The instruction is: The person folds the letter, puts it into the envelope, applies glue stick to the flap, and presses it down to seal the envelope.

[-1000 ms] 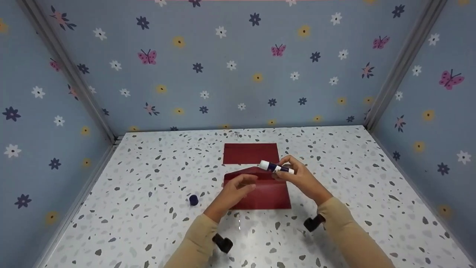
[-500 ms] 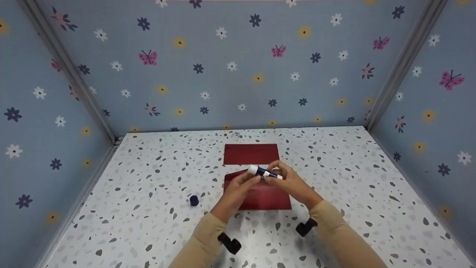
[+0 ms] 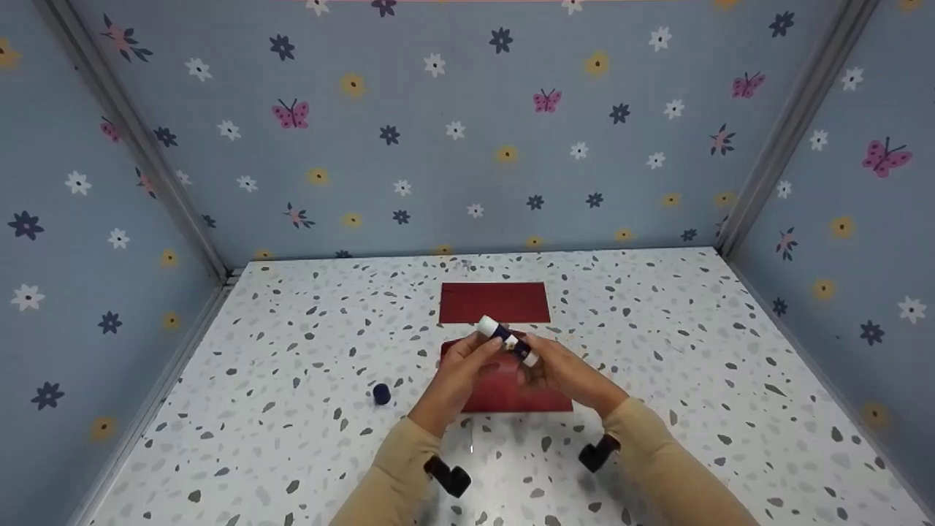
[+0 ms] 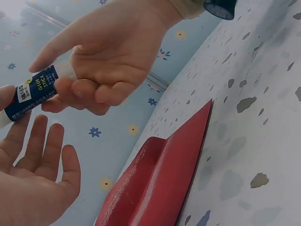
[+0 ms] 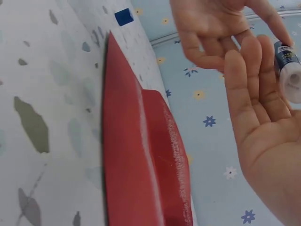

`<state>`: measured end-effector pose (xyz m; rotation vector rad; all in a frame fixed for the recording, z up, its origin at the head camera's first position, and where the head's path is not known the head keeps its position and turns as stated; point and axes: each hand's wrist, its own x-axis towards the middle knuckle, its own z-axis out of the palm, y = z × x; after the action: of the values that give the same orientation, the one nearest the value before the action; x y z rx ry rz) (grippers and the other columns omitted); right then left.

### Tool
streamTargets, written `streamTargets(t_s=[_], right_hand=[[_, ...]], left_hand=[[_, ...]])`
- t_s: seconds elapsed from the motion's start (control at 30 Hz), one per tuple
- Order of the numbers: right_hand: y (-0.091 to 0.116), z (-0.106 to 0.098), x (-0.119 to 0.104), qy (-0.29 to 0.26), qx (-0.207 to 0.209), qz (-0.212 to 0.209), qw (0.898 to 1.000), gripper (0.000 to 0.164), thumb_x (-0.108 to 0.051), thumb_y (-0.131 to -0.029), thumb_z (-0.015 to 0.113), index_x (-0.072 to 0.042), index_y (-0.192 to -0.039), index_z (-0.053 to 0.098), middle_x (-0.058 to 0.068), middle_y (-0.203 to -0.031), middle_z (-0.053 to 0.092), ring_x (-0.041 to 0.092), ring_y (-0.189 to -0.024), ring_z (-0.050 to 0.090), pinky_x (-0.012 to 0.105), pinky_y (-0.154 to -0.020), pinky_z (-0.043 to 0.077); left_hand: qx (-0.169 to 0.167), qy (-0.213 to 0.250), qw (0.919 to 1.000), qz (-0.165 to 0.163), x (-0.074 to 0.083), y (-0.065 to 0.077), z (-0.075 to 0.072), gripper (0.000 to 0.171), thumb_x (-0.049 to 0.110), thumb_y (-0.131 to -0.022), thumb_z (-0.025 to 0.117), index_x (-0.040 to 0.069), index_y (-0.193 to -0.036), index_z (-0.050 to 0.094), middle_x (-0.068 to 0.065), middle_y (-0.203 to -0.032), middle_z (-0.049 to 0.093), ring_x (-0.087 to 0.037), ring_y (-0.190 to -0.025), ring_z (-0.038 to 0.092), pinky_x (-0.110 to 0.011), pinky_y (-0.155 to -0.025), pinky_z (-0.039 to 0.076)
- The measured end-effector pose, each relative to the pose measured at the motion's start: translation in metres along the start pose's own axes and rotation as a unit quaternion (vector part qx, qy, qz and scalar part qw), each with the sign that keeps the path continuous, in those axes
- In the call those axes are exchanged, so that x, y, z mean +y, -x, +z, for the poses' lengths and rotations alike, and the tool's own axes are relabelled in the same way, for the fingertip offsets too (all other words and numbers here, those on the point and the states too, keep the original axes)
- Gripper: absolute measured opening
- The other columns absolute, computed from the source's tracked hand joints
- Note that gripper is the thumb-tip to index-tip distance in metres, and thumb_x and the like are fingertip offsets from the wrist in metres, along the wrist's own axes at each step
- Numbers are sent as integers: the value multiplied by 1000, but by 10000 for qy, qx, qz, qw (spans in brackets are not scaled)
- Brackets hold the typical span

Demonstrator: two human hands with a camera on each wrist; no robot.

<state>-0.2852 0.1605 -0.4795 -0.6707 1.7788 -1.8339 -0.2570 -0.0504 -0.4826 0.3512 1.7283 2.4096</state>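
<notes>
In the head view, a glue stick (image 3: 509,341) with a dark blue label and white ends is held tilted above a red envelope (image 3: 520,391). My left hand (image 3: 459,371) pinches its upper part between thumb and fingers. At the lower white end is my right hand (image 3: 573,371); in the left wrist view that right hand (image 4: 113,52) has its thumb and curled fingers about this end. "GLUE STICK" reads on the label (image 4: 38,88). Whitish streaks run along the raised flap (image 4: 124,188) of the envelope. The right wrist view shows the white base (image 5: 292,82) beside my right fingers (image 5: 251,70).
Behind the envelope lies a flat red rectangular piece (image 3: 494,302). A dark blue cap (image 3: 381,394) stands on the speckled table (image 3: 292,351) to the left. Patterned panels (image 3: 467,168) enclose the back and sides.
The right hand has brought the glue stick left and down, and the left hand has come to pinch it. The stick now tilts more steeply, with the right fingers shifted at its lower end.
</notes>
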Motion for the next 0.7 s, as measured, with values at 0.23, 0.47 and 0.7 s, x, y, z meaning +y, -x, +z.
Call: streamTargets(t_s=[0.23, 0.47, 0.7], right_hand=[[0, 4, 4, -461, -288, 143, 9984, 50, -45, -109, 35, -3, -115, 62, 9, -94, 68, 21, -89, 65, 45, -91, 52], [-2, 6, 6, -216, -88, -238, 9994, 37, -30, -108, 46, 6, -114, 56, 20, -109, 64, 33, -104, 63, 44, -97, 50], [-7, 15, 8, 1085, 643, -474, 9909, 26, -19, -97, 69, -3, -103, 50, 10, -100, 61, 17, -87, 57, 28, -80, 48]], left_hand=[[-206, 156, 9993, 279, 4, 1, -3, 45, 19, -106, 52, -2, -145, 48, -16, -139, 58, -27, -127, 56, -52, -112, 33], [36, 205, 9985, 509, 3, -1, 4, 39, 19, -105, 55, -2, -137, 51, -19, -128, 61, -24, -115, 62, -48, -109, 39], [986, -304, 9940, 370, 1, -3, 11, 29, 28, -95, 71, 9, -104, 53, -5, -99, 59, -17, -100, 57, -31, -92, 49]])
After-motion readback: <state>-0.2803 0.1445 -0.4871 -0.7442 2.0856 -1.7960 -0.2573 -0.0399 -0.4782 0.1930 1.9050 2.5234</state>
